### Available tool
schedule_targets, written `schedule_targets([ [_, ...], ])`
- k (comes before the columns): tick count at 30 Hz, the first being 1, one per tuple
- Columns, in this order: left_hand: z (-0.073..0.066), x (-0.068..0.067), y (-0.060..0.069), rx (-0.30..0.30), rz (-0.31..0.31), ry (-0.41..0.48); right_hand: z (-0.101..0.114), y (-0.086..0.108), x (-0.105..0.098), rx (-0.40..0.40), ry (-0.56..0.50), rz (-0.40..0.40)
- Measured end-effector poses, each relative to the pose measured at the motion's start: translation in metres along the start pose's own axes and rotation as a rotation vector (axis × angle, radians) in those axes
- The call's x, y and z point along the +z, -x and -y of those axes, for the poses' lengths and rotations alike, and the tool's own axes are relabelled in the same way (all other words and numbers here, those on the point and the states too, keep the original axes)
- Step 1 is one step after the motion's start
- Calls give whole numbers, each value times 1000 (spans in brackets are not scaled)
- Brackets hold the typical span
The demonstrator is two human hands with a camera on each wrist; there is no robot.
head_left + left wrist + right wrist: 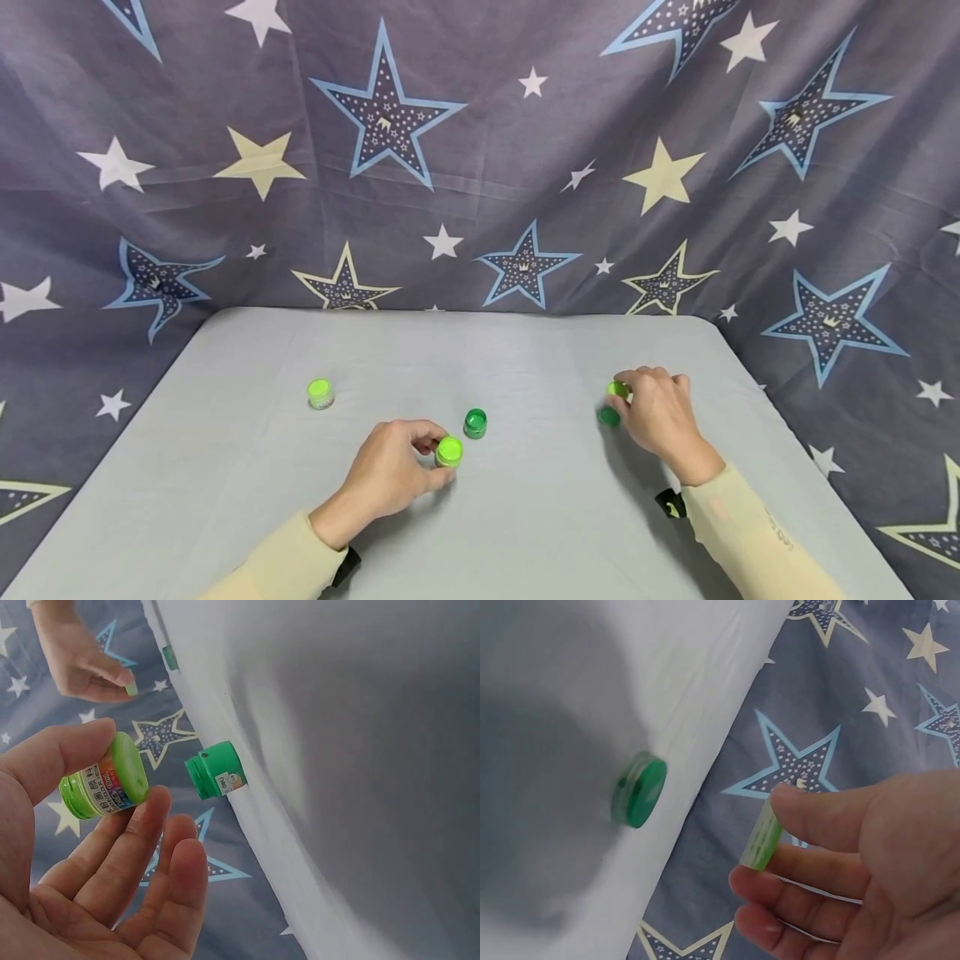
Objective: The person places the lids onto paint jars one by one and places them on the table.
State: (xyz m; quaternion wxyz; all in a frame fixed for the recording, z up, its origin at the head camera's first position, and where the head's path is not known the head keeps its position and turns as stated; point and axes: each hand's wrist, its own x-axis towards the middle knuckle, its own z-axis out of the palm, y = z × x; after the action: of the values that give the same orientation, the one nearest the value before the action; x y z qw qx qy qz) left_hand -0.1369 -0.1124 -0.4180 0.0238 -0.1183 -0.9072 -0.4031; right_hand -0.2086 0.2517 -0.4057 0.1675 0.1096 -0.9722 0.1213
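My left hand [388, 473] pinches a small light green paint jar [449, 452] between thumb and fingers, just above the table. Printed writing shows on that jar's label in the left wrist view, and its threaded neck has no lid on it. Close by on the right stands a dark green paint jar [475, 423], also uncovered, its neck visible. Far to the right, my right hand [662, 414] holds a light green lid [762, 837] by its edges between thumb and fingers. Below that lid, a dark green lid [609, 417] lies on the table.
Another light green paint jar [320, 393] stands at the left of the table; whether a lid covers it I cannot tell. A pale grey cloth covers the table [540, 517]. Behind its far edge hangs a dark curtain [480, 200] printed with stars.
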Motion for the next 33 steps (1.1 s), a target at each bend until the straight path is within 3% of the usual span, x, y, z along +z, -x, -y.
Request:
schedule_targets([
  [33, -6, 8, 0, 46, 13, 12, 49, 18, -18, -141, -72, -41],
])
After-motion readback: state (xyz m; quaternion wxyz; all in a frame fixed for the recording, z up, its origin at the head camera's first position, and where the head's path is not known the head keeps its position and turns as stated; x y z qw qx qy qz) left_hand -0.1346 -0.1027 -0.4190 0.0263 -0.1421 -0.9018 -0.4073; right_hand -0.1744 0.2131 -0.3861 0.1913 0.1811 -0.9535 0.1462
